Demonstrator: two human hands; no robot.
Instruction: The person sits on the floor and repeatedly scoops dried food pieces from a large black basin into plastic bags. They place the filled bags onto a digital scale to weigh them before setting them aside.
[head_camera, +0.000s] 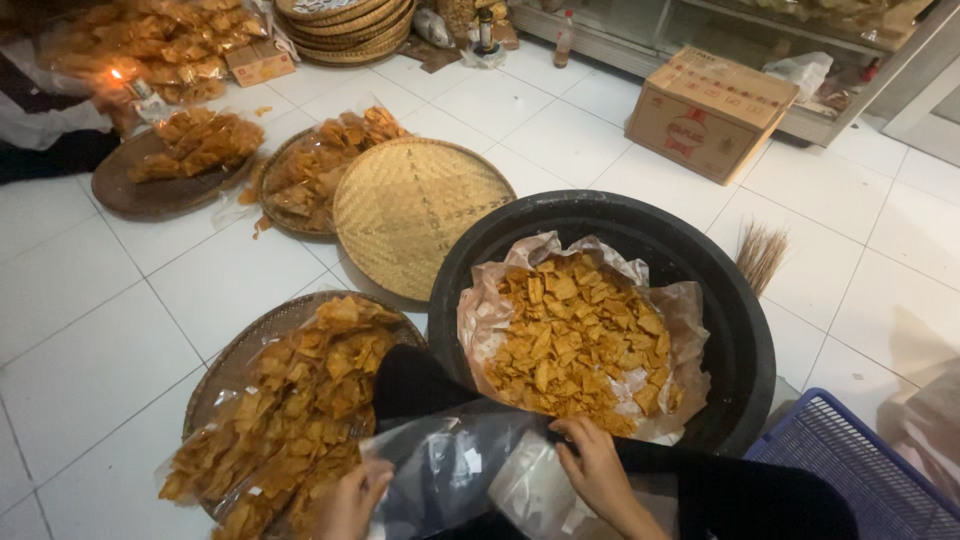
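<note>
My left hand (350, 502) and my right hand (598, 468) both grip a clear plastic bag (455, 470) at the bottom of the view, holding it over my lap. Just beyond my right hand stands a large black tub (720, 290) lined with paper and heaped with orange-brown fried chips (570, 340). To the left of my left hand lies a round woven tray (232, 360) piled with sealed bags of chips (300, 400).
An empty woven tray (415, 212) lies beyond the tub, with two more trays of bagged chips (320, 165) behind it. Another person (50, 125) sits at the top left by a small flame. A cardboard box (708, 110), a broom tip (762, 255) and a blue basket (850, 470) are at the right.
</note>
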